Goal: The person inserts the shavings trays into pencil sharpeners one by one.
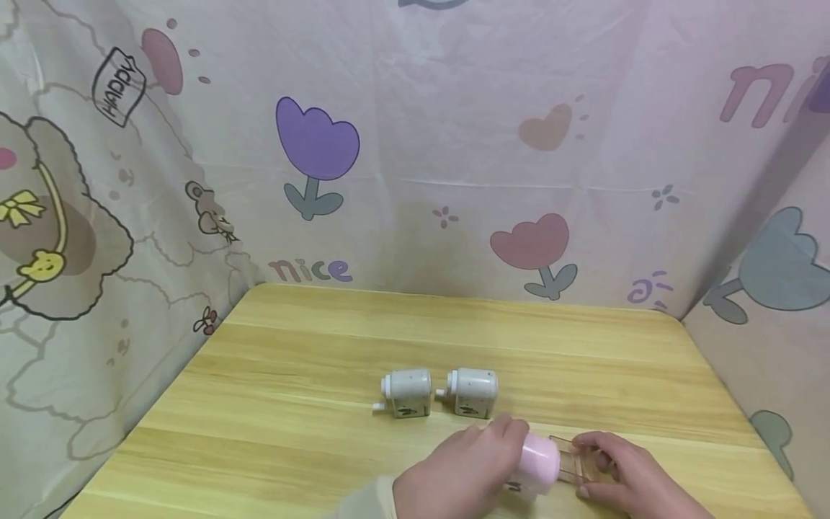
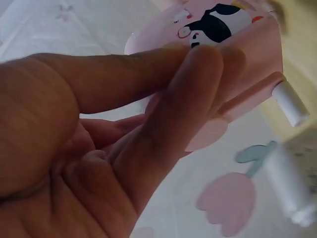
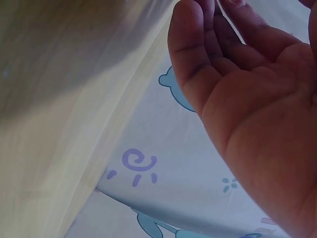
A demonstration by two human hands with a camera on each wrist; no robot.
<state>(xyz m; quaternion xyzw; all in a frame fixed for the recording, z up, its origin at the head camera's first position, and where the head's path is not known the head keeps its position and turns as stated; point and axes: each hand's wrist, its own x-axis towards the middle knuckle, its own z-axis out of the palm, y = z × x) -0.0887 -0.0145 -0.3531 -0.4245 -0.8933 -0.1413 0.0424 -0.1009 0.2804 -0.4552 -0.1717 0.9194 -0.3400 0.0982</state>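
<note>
My left hand [image 1: 460, 468] grips a pink crank pencil sharpener [image 1: 540, 459] low over the front right of the table. In the left wrist view, the sharpener [image 2: 257, 49] bears a black-and-white animal picture and a white crank knob [image 2: 290, 103]. My right hand [image 1: 625, 472] pinches a clear plastic drawer [image 1: 569, 467] between thumb and fingers at the sharpener's right end. How far the drawer sits inside the sharpener, I cannot tell. The right wrist view shows the right hand [image 3: 247, 94] with bent fingers; the drawer is out of that frame.
Two grey-white crank sharpeners [image 1: 411, 393] [image 1: 476, 393] stand side by side behind my left hand, knobs to the left. The wooden table [image 1: 292, 375] meets printed cloth [image 1: 415, 144] at its back and sides.
</note>
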